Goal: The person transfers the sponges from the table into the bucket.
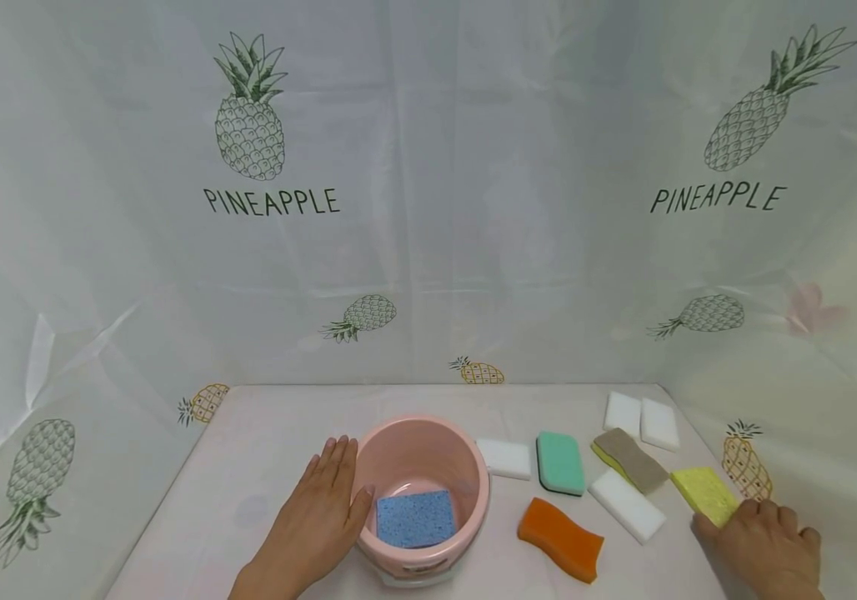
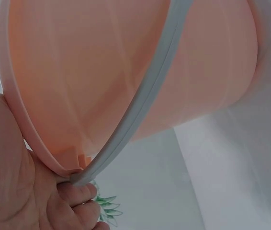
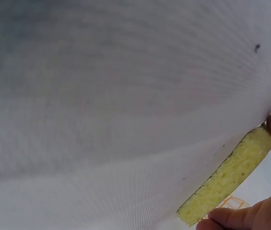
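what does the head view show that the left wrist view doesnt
Only the head view shows the blue sponge inside the pink bucket, the orange sponge, and the right hand at the yellow sponge. Only the left wrist view shows the bucket's grey handle close up. Both show the left hand against the bucket's outer wall.

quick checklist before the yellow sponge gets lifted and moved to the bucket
1. Right hand grips the yellow sponge: ok, fingers pinch its edge in the right wrist view.
2. Left hand steadies the pink bucket: ok, flat against its side.
3. Room in the bucket: ok, only a blue sponge lies inside.
4. Path to the bucket: cannot tell, the orange sponge and a white sponge lie between.
5. Bucket handle out of the opening: ok, hangs down outside.
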`<state>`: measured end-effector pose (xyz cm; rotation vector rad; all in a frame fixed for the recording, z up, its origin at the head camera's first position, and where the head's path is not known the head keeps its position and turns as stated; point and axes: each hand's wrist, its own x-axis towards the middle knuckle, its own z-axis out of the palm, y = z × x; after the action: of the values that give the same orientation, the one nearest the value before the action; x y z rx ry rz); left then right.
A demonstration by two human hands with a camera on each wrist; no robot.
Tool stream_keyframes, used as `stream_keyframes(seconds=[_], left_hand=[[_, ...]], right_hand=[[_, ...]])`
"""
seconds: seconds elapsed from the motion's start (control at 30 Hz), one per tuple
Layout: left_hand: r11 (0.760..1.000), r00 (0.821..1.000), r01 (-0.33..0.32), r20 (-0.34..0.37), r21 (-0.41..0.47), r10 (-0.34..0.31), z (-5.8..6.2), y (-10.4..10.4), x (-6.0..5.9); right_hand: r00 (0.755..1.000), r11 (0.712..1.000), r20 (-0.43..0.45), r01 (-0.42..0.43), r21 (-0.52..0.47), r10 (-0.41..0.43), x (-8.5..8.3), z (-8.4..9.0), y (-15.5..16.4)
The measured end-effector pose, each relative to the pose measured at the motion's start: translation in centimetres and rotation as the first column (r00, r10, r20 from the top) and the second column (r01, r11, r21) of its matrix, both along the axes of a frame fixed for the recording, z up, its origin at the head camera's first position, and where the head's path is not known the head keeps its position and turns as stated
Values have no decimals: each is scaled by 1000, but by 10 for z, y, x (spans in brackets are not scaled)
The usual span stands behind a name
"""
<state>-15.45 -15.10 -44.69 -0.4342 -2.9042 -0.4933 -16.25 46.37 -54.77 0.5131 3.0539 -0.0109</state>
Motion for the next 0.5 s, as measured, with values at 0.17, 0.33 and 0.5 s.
stream_keyframes(seconds=[0.17,0.33,0.5], left_hand=[[1000,1000,3,-5,10,-3,0,0,0],[1000,1000,4,3,17,-4,0,0,0],[1000,1000,4,13,30,-4,0,-1,0]], right_hand=[[999,1000,40,-2,-25,3,0,1,1],[1000,999,18,-2,-35,3,-2,-2,3],[999,999,-46,23,-27,-24,-5,-5,3]])
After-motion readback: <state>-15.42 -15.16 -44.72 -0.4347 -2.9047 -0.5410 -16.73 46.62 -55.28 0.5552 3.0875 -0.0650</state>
